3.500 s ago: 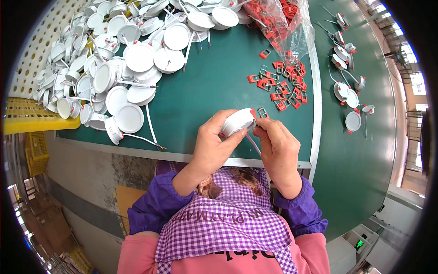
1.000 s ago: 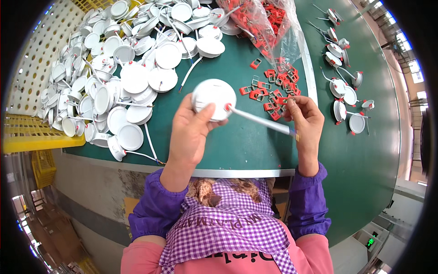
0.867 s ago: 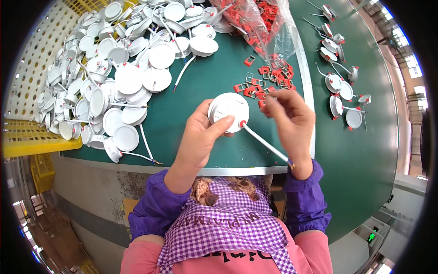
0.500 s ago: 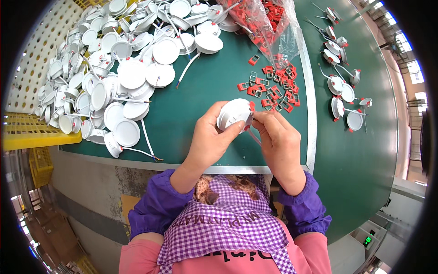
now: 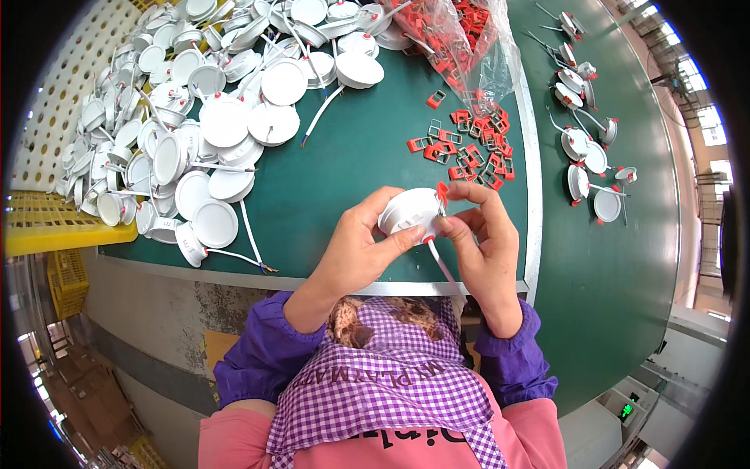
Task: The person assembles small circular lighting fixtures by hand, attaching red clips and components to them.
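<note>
My left hand grips a round white lamp housing over the front edge of the green table. A white cable hangs from the housing toward me. My right hand pinches a small red spring clip against the housing's right rim. A second red clip shows at the housing's lower edge by my left thumb. Loose red clips lie on the table just beyond my hands.
A big heap of white lamp housings with cables covers the table's left and far side. A clear plastic bag of red clips lies at the far right. Several housings with clips fitted lie on the neighbouring green surface. A yellow crate stands at the left.
The housing was turned face-up and back on edge, and pulled closer to me. My right hand let go of the cable and now presses a red clip onto the rim.
</note>
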`<state>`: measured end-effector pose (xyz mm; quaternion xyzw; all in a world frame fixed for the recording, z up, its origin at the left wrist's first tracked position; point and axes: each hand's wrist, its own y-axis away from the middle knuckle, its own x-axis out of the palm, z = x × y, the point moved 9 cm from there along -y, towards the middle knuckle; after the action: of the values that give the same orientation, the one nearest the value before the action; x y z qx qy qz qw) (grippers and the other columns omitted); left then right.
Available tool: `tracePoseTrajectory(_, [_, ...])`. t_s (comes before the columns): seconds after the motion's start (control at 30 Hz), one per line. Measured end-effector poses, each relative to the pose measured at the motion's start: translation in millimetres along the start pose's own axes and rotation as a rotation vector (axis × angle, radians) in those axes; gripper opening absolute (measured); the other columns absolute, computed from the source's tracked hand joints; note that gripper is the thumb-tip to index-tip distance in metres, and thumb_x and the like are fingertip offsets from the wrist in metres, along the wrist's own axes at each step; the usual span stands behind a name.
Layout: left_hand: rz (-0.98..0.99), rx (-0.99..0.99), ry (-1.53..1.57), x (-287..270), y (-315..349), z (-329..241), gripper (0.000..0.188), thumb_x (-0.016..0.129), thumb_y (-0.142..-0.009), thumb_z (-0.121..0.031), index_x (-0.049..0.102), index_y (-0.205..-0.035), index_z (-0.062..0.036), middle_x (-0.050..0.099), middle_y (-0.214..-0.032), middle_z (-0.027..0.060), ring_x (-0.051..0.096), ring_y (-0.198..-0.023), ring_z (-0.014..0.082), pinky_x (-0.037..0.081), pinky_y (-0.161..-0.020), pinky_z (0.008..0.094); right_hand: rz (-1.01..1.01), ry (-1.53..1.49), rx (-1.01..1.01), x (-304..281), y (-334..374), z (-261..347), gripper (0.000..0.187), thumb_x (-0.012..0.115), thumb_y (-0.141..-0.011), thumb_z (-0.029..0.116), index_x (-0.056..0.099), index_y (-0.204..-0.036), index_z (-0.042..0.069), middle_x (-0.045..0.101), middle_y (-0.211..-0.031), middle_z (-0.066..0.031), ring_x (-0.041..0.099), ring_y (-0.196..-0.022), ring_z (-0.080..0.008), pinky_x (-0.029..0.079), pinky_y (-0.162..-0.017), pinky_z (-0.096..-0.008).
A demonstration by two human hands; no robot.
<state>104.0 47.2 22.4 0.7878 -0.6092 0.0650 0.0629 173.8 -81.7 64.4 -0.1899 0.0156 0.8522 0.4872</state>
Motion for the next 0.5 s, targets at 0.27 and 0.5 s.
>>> tracePoseTrajectory(0.27, [0.124, -0.053, -0.196, 16, 15, -1, 0.026, 0.068, -0.085, -0.009, 0.058, -0.108, -0.0018, 0.062, -0.085, 0.0038, 0.057, -0.078, 0.0077, 0.047, -0.069, 0.0254, 0.147, -0.267, 0.393, 2, 23, -34, 0.040, 0.061, -0.084, -0.004, 0.051, -0.123, -0.006, 0.065, -0.108, -0.0152, 0.066, -0.078, -0.0150, 0.052, -0.070, -0.0260])
tracePoseTrajectory(0.5, [0.161, -0.109, -0.140, 16, 19, 12, 0.026, 0.069, -0.084, -0.008, 0.057, -0.107, -0.0014, 0.062, -0.087, 0.0039, 0.058, -0.078, 0.0081, 0.048, -0.069, 0.0255, 0.188, -0.297, 0.454, 7, 30, -45, 0.036, 0.062, -0.086, -0.002, 0.054, -0.120, -0.009, 0.067, -0.100, -0.0130, 0.064, -0.071, -0.0125, 0.051, -0.064, -0.0240])
